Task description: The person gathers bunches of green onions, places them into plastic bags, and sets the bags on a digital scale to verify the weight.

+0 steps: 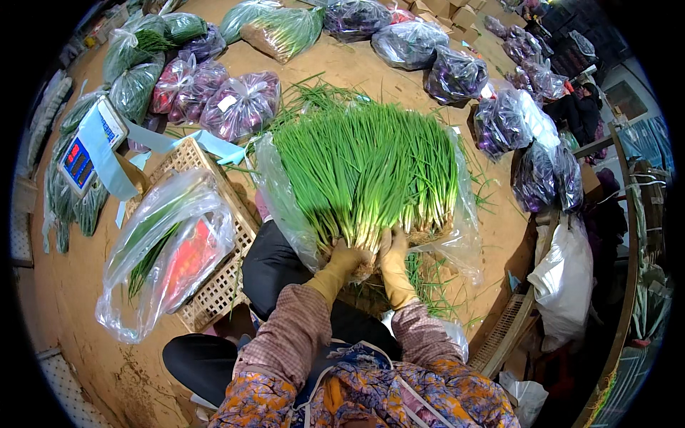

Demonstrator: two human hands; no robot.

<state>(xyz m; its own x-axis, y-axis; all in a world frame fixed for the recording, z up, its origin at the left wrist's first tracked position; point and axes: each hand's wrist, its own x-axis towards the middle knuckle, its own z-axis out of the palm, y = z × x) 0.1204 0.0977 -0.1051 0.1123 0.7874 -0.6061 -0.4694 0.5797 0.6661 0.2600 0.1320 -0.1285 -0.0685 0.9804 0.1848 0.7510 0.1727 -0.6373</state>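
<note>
A wide mass of green scallions lies in front of me, white root ends toward me, on a clear plastic sheet or bag. My left hand, in a yellow glove, is closed round the root ends of the nearest bunch. On the other side of the same roots my right hand, also gloved, presses in with its fingers closed round the stalks. Both hands' fingertips are partly hidden by the stalks. The bunch's leaves run away from me over the rest.
At left, a plastic crate bears a clear bag with some greens and something red. Beyond it stands a digital scale draped with blue tape. Bags of purple produce and greens ring the floor. A person sits far right.
</note>
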